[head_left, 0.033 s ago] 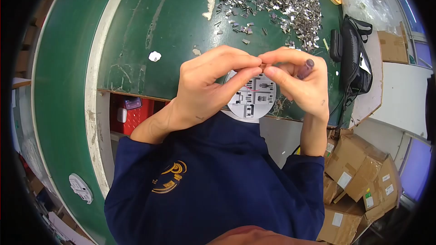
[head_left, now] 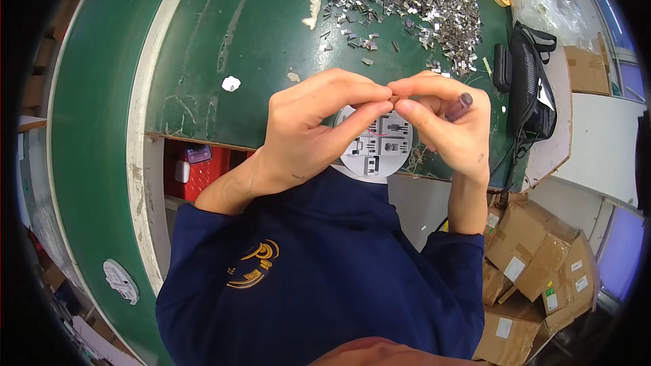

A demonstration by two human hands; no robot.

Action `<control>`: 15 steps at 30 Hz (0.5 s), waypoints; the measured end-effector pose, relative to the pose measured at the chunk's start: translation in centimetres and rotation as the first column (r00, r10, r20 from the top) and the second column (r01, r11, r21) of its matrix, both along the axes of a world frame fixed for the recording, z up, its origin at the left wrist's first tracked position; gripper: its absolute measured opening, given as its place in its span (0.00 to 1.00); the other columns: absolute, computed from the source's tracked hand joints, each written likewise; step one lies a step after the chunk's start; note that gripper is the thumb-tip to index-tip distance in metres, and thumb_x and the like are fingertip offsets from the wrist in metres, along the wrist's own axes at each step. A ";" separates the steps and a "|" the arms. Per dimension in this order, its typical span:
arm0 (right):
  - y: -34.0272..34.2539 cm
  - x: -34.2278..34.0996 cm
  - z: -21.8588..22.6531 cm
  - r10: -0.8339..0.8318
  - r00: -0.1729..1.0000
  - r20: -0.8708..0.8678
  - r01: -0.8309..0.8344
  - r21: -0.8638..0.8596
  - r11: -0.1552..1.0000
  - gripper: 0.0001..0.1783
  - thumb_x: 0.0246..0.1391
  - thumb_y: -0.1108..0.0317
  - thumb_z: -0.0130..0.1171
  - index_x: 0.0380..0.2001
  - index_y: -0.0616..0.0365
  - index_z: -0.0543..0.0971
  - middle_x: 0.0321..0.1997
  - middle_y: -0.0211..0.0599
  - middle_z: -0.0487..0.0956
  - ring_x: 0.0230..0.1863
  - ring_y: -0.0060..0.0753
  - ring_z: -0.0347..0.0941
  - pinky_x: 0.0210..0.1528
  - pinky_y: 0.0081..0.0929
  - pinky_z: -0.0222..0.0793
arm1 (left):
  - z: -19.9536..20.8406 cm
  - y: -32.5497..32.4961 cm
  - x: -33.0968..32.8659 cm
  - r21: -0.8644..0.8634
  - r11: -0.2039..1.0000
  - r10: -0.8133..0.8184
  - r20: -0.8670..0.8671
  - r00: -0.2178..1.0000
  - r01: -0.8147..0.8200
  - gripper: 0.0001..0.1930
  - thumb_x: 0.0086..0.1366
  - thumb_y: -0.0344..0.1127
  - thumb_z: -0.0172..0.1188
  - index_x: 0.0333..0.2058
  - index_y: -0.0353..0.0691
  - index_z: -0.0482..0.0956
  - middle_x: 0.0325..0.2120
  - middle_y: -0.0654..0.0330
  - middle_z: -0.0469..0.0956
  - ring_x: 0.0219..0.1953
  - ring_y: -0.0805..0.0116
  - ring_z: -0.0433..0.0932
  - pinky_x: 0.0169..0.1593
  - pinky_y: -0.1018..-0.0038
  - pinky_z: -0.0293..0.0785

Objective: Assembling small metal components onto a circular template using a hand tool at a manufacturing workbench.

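The left hand (head_left: 308, 122) and right hand (head_left: 453, 122) meet in fingertip pinches, their contents too small to tell, above a white disc (head_left: 395, 164); the right also grips a dark stick (head_left: 462, 104). A gold emblem (head_left: 255, 272) marks the navy shirt (head_left: 352, 264); labels (head_left: 515, 269) dot cardboard boxes (head_left: 532, 234).

the dark pen-like tool (head_left: 460, 106) in the right hand (head_left: 456, 129) has shifted slightly toward five o'clock, its top end tipping more toward three.

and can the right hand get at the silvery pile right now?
Probably yes: nothing visible stands between the right hand and the silvery pile, though that hand holds a purple rod.
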State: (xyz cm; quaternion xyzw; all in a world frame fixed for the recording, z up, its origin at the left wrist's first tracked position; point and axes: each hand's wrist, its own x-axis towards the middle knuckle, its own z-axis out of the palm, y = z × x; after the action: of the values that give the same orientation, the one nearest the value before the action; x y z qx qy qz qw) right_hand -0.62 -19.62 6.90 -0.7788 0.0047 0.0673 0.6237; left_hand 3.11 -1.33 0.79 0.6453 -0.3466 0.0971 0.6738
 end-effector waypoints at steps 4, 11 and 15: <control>0.2 -1.3 -0.3 -0.075 0.989 0.130 0.075 0.006 0.997 0.09 0.51 0.79 0.65 0.38 0.65 0.83 0.18 0.18 0.72 0.17 0.04 0.53 0.18 0.13 0.44 | 0.0 -0.4 -0.1 -0.048 0.998 -0.039 -0.012 0.999 0.038 0.11 0.53 0.16 0.65 0.36 0.30 0.81 0.32 0.54 0.81 0.34 0.68 0.81 0.38 0.77 0.76; -1.0 -2.2 -1.1 -0.106 0.994 0.038 0.106 -0.007 0.994 0.07 0.50 0.79 0.66 0.35 0.66 0.84 0.16 0.17 0.70 0.16 0.04 0.53 0.18 0.12 0.43 | -0.9 -1.0 -0.5 -0.013 0.996 -0.082 0.049 0.995 0.083 0.11 0.51 0.15 0.66 0.35 0.31 0.81 0.32 0.54 0.82 0.35 0.64 0.81 0.38 0.75 0.76; -1.1 -3.3 -1.6 -0.129 0.989 -0.070 0.133 0.048 0.990 0.07 0.50 0.79 0.67 0.34 0.66 0.84 0.16 0.17 0.70 0.16 0.04 0.53 0.18 0.12 0.43 | -1.9 -1.2 -0.9 0.002 0.994 -0.112 0.088 0.990 0.112 0.12 0.50 0.16 0.67 0.35 0.31 0.81 0.32 0.55 0.82 0.35 0.62 0.81 0.39 0.73 0.76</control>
State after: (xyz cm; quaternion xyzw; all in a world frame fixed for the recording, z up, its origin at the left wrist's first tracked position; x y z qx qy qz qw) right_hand -3.92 -20.76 5.30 -0.7575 0.0751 0.0524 0.6463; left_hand 2.24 -2.50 -1.11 0.6191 -0.4114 0.0879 0.6631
